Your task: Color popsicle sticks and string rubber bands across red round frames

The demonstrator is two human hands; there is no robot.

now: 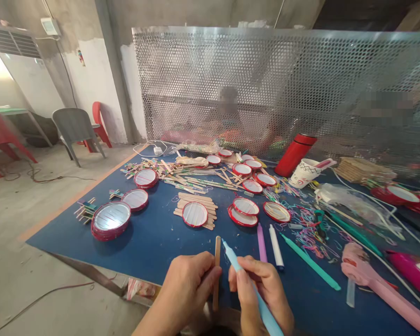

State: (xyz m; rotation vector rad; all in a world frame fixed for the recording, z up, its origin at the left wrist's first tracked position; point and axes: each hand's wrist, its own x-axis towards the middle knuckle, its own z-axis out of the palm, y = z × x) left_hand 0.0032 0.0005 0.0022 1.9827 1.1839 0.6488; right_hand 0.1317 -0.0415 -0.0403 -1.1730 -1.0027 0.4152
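My left hand (192,284) pinches a plain wooden craft stick (217,261) between thumb and fingers, upright in view near the table's front edge. My right hand (260,289) is closed around a light blue marker pen (232,257), held like a pencil. The marker's tip points away from me, just right of the stick and apart from it. Beyond my hands lie a row of craft sticks (210,200) with a red-rimmed round disc (195,214) on top. A purple marker (262,242), a white marker (276,247) and a teal marker (311,261) lie to the right.
Red-rimmed discs (110,219) and loose sticks (188,179) cover much of the blue table (153,247). A red bottle (294,156) and paper cup (303,173) stand at the back right. Colourful string scraps (311,233) and a pink strip (378,280) lie right. A perforated metal panel (266,84) rises behind.
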